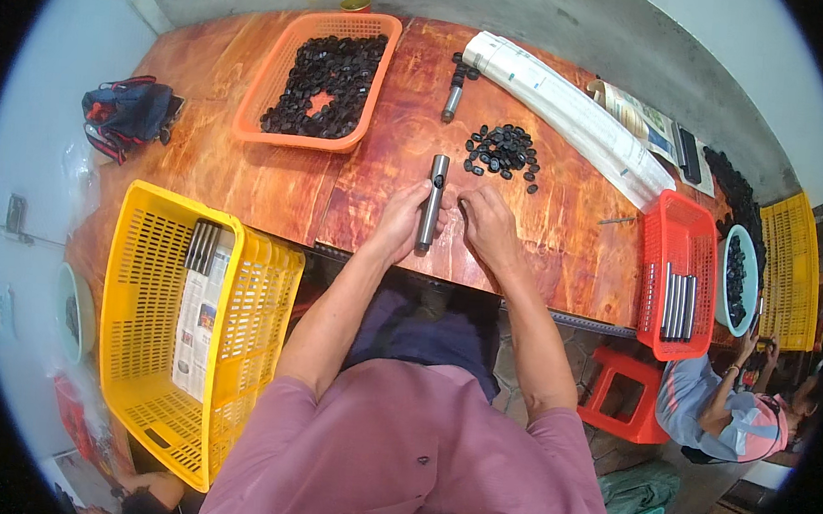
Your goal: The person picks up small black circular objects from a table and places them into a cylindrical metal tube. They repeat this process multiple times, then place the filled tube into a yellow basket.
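My left hand (401, 221) is closed round a shiny metal tube (430, 204), held nearly upright in the picture above the table's near edge. A dark oval hole shows in the tube's side near its far end. Just right of it, my right hand (489, 226) is closed with the fingers curled and the fingertips together; whatever they may hold is hidden. Beyond my right hand lies a loose pile of small black oval pieces (503, 151). A second, shorter-looking metal tube (452, 102) lies farther off, beside a few more black pieces (463, 69).
On the reddish wooden table (383, 114) are an orange basket (363, 127) of black pieces, rolled plastic sheeting (571, 116) and a dark pouch (123, 112). A yellow crate (257, 314) stands left, a red basket (656, 272) with tubes right. Another person (723, 408) sits far right.
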Motion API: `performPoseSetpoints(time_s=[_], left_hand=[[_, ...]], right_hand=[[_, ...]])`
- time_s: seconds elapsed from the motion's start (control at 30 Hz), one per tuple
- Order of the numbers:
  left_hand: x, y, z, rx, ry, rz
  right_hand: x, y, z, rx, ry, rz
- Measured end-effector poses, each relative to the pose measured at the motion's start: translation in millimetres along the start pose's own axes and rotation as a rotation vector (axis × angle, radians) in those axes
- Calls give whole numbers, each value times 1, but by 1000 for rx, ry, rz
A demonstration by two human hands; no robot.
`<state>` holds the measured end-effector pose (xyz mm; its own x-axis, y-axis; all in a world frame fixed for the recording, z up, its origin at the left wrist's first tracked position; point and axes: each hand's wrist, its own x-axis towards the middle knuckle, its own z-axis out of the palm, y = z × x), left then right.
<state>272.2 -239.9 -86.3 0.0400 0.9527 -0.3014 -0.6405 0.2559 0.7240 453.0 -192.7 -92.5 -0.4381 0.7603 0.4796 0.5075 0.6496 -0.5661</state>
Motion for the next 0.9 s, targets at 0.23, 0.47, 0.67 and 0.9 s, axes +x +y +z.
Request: performPoseSetpoints(time_s=[0.23, 0.47, 0.67, 0.9], left_hand=[[1, -1, -3, 24, -3, -19], [3, -3, -7, -7, -35, -30], [-2, 2, -2, 49, -48, -29], [1, -3, -10, 23, -61, -13]], right_hand=[[12, 0, -7, -27, -59, 216], [21, 4, -33, 37, -309, 206], [16, 16, -24, -115, -277, 183], [20, -9, -33, -152, -275, 79]])
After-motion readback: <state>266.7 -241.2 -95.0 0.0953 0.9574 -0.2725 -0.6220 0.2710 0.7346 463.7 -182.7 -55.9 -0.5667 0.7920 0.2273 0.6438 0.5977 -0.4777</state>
